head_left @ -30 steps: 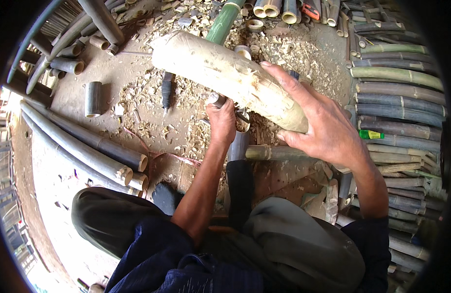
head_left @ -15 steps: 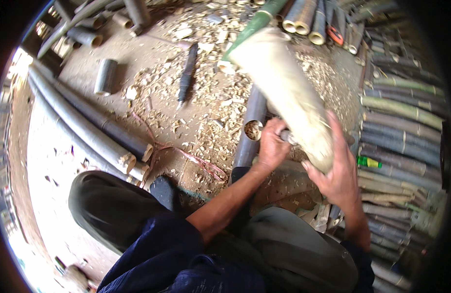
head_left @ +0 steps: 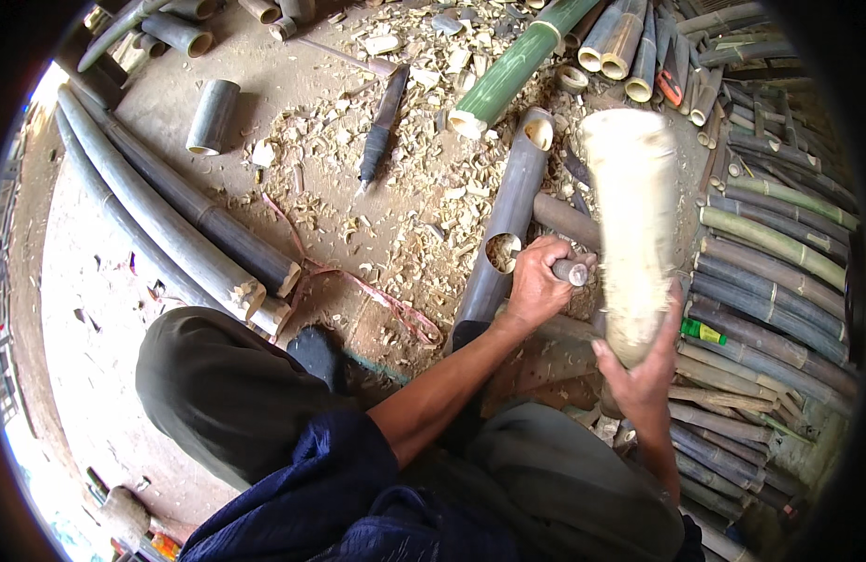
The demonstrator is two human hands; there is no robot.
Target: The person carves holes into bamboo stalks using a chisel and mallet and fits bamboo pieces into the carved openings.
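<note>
In front of me lies a dark bamboo pole [head_left: 512,201] with two round openings cut in its wall. The near opening [head_left: 501,253] holds chips. Beside it my left hand [head_left: 538,288] is closed round a chisel [head_left: 570,272]; the butt of its handle faces up, and its blade is mostly hidden by the hand. My right hand [head_left: 646,375] grips the narrow end of a pale wooden mallet [head_left: 631,211], slightly blurred, raised to the right of the chisel and apart from it.
A green bamboo pole [head_left: 522,70] lies ahead, and a knife with a wrapped handle [head_left: 377,145] rests among wood shavings [head_left: 433,173]. Long bamboo poles [head_left: 185,215] lie at left, near a short bamboo piece [head_left: 214,117] and pink cord [head_left: 381,302]. Stacked bamboo [head_left: 779,272] lines the right.
The mallet has swung away to the right, from leaning left above the pole to nearly upright. My left hand still holds the chisel by the near opening, its handle end now clearer.
</note>
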